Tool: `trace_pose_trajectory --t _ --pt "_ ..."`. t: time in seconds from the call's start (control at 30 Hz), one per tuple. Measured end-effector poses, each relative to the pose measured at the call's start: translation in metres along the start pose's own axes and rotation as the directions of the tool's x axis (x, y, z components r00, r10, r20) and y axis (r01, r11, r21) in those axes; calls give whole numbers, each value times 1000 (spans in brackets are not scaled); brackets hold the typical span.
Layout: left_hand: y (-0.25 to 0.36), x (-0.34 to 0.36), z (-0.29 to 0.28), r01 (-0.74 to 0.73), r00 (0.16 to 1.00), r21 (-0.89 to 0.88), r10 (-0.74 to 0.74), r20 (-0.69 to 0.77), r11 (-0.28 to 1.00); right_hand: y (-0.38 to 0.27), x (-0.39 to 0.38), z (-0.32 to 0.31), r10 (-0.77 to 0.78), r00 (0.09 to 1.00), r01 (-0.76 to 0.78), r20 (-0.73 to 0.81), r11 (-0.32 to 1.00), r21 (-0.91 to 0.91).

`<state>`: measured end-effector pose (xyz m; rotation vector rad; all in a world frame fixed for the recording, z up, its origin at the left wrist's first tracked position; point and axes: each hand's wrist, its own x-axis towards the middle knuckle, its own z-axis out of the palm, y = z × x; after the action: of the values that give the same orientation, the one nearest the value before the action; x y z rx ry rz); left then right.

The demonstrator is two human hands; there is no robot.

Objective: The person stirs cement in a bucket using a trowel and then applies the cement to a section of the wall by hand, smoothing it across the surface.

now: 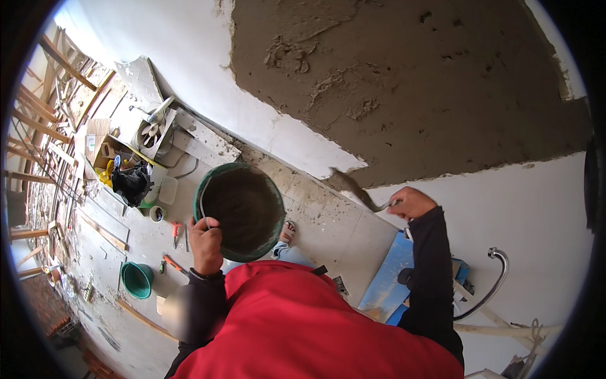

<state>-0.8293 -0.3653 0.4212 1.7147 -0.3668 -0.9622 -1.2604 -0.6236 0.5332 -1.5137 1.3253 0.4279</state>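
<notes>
Beside rough brown plaster (410, 95), right fingers (398, 206) clasp a trowel (361, 194); left fingers (206, 223) grip a round green bucket (236, 256).

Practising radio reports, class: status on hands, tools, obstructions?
Left hand holding green bucket. Right hand gripping trowel, near mortar patch. No obstruction seen between them.

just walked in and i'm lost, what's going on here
A person in a red top stands by a white wall with a big patch of brown plaster on it. The left grip holds a green bucket with brown mix inside. The right grip holds a trowel by the patch's lower edge; whether its blade touches the wall is unclear. Rough lumps show on the patch's left part.
</notes>
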Motion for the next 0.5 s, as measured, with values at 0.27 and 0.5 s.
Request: trace_pose_trajectory --t 0.27,0.5 --pt "-57 -12 -77 -8 970 -94 -15 -242 996 -3 -53 -62 -77 813 64 -577 997 -43" --pt "-144 -15 -152 -34 936 -324 -84 -342 945 72 31 -14 -55 907 105 -417 990 97"
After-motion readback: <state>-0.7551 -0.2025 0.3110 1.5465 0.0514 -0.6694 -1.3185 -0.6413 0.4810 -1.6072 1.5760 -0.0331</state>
